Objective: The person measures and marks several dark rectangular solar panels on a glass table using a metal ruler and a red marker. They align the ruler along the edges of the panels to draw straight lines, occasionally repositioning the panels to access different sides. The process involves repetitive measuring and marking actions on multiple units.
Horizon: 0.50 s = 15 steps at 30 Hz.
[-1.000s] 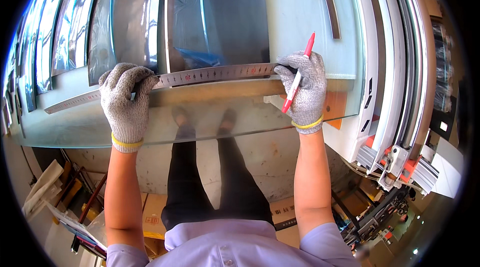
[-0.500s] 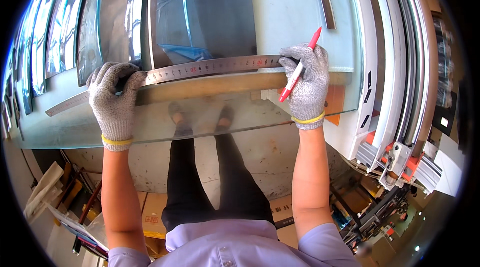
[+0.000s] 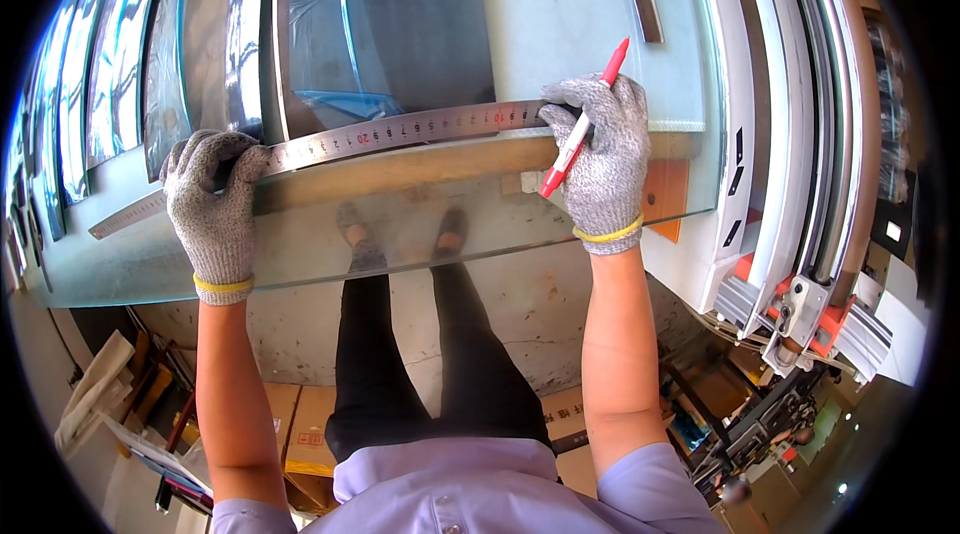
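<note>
A long steel ruler (image 3: 390, 135) lies across a sheet of clear glass (image 3: 400, 234) on a workbench. My left hand (image 3: 213, 196), in a grey knit glove, presses down on the ruler toward its left part. My right hand (image 3: 598, 156), also gloved, rests on the ruler's right end and holds a red and white marker (image 3: 584, 121) between its fingers, tip pointing down toward me. A wooden strip (image 3: 420, 166) shows just under the ruler, through the glass.
More glass panes (image 3: 120, 64) and a dark panel (image 3: 400, 24) lie beyond the ruler. White frame profiles (image 3: 800, 134) with orange and metal end fittings (image 3: 800, 309) run along the right. Cardboard boxes (image 3: 300, 424) and clutter sit on the floor below.
Both hands and the ruler have slid a little farther away from me across the glass. The marker stays in my right hand.
</note>
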Each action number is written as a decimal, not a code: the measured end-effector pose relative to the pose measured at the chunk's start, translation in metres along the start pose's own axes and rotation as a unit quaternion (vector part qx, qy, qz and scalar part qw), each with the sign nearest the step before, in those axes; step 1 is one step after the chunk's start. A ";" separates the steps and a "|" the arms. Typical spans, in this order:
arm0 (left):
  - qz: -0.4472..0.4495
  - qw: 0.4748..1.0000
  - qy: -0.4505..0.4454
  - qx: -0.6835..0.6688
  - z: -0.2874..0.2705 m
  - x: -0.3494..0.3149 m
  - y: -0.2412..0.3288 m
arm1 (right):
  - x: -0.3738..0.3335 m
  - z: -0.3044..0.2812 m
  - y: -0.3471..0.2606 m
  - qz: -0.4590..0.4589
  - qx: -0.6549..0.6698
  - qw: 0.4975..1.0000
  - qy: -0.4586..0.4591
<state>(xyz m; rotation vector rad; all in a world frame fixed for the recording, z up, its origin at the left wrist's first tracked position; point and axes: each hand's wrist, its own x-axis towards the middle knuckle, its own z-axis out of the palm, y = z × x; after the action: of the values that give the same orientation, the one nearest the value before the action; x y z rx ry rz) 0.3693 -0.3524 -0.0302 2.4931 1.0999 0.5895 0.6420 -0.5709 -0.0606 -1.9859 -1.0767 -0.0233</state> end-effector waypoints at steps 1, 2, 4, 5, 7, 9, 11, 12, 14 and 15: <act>-0.004 1.000 0.000 -0.003 0.001 0.000 0.000 | 0.000 0.000 -0.001 0.003 0.001 1.000 -0.001; -0.007 1.000 -0.001 -0.007 0.001 0.000 -0.001 | 0.000 -0.001 -0.001 0.006 0.002 1.000 -0.001; -0.006 1.000 -0.002 0.002 0.001 0.000 -0.001 | 0.001 -0.002 -0.001 -0.005 -0.004 1.000 -0.002; -0.005 1.000 -0.003 0.006 0.001 0.000 -0.002 | 0.002 -0.002 -0.001 -0.010 -0.008 1.000 -0.002; -0.007 1.000 -0.002 0.001 0.001 0.000 -0.003 | 0.002 -0.002 -0.001 -0.012 -0.012 1.000 -0.003; -0.009 1.000 0.000 -0.002 0.002 -0.001 -0.004 | 0.001 -0.002 -0.001 -0.009 -0.014 1.000 -0.004; -0.010 1.000 0.001 -0.004 0.002 -0.001 -0.004 | 0.001 -0.001 0.000 -0.003 -0.011 1.000 -0.006; -0.009 1.000 0.000 -0.005 0.002 -0.001 -0.004 | 0.000 -0.001 0.000 -0.003 -0.010 1.000 -0.005; -0.007 1.000 -0.001 -0.007 0.002 0.000 -0.004 | -0.001 -0.001 0.002 -0.004 -0.009 1.000 -0.003; -0.008 1.000 -0.002 -0.007 0.002 0.000 -0.004 | 0.000 -0.001 0.001 -0.006 -0.013 1.000 -0.004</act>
<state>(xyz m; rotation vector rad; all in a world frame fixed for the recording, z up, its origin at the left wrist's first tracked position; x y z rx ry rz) 0.3678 -0.3502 -0.0335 2.4710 1.1093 0.5846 0.6431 -0.5720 -0.0608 -2.0042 -1.0994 -0.0367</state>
